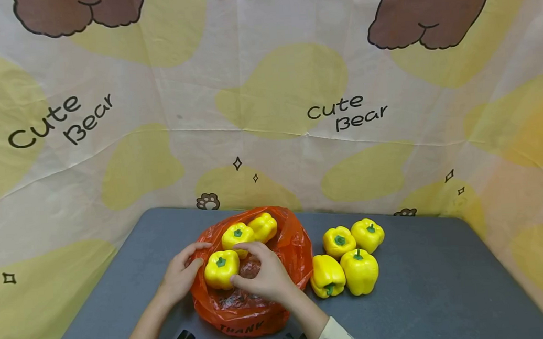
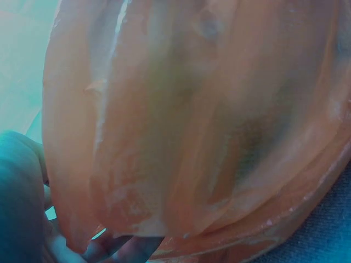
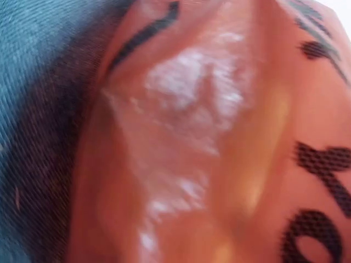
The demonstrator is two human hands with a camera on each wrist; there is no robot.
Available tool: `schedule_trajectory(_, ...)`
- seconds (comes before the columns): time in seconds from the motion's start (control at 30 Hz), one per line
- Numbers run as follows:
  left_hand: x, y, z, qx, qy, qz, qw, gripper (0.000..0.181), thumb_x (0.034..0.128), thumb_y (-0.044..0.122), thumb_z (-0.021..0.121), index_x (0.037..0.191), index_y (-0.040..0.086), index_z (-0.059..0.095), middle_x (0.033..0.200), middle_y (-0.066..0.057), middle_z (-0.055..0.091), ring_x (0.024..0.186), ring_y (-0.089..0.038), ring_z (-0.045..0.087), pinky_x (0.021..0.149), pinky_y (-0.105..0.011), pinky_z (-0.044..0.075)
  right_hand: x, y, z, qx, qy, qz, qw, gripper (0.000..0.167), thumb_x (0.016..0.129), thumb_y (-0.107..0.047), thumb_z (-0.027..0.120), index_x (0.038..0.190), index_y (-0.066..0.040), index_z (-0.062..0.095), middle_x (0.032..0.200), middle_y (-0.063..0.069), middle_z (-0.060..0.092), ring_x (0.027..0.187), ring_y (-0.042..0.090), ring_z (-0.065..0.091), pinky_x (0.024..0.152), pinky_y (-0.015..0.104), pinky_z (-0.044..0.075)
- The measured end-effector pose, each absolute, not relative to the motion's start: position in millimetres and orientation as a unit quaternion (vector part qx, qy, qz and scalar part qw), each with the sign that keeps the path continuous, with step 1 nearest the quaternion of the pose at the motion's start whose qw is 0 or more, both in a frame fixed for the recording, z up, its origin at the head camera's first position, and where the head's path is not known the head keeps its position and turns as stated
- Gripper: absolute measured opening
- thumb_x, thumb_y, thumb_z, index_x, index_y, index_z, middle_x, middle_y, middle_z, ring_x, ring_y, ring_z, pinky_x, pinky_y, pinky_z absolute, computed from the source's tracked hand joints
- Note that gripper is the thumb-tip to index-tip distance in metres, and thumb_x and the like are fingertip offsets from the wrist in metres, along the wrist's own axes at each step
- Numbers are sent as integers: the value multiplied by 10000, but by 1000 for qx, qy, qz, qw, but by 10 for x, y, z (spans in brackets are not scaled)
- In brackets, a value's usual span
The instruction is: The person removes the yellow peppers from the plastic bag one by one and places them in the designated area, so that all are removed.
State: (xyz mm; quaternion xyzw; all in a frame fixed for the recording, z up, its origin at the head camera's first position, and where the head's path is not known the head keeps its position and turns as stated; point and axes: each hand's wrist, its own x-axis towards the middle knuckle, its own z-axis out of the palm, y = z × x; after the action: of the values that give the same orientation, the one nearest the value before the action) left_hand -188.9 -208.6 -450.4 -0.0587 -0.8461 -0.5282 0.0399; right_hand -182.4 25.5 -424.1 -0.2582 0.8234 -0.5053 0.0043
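- Fingers, my right hand (image 1: 265,273): apart.
- Yellow bell pepper (image 1: 221,271), stem up: their nine o'clock, right nearer.
- Left hand (image 1: 179,277): at red plastic bag (image 1: 302,251) rim; grip unclear.

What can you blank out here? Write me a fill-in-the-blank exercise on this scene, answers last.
1. In the head view, ____ yellow peppers show inside the bag.
2. Beside the bag, ____ loose peppers sit on the table.
3. In the head view, the bag's near side shows the printed word ____.
4. The person's ____ hand is on the bag's side away from the loose peppers.

Missing words: three; four; THANK; left.
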Motion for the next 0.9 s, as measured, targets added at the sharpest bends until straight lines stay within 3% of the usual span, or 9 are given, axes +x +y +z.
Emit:
schedule_trajectory(0.17, -1888, -2084, -4495, -60, -845, -530, 38, 305, 973, 87, 460, 1243, 122, 598, 1356, -183, 541, 1086, -279, 590, 699, -219, 538, -1848, 185, -4284, -254, 839, -480, 2, 578, 773, -352, 783, 1296, -221, 576, 1276, 13, 568, 1112, 254, 570, 897, 410, 510)
schedule_trajectory(0.43, -1889, -2080, -4480, -55, -843, -533, 32, 309, 970, 99, 470, 1250, 133, 595, 1332, -174, 558, 996, -218, 621, 670, -237, 547, -1878, 114, -4361, -242, 863, -443, -11, 586, 752, -353, 803, 1285, -262, 578, 1240, 9, 555, 1016, 223, 584, 777, 247, 481)
schedule_trajectory(0.63, -1896, -2077, -4486, -53, -838, -543, 29, 306, 968, 90, 469, 1247, 114, 593, 1307, -184, 573, 935, -160, 635, 686, -234, 546, -1893, 78, -4372, -242, 866, -437, -9, 608, 733, -334, 823, 1285, -259, 578, 1213, 14, 552, 929, 200, 571, 719, 203, 456)
schedule_trajectory(0.9, -1898, -2069, -4495, -52, -839, -541, 26, 307, 963, 82, 467, 1242, 108, 594, 1299, -189, 576, 902, -153, 637, 678, -237, 547, -1888, 51, -4391, -237, 858, -456, 15, 611, 743, -303, 824, 1296, -255, 570, 1256, 17, 547, 982, 117, 577, 775, 241, 524)
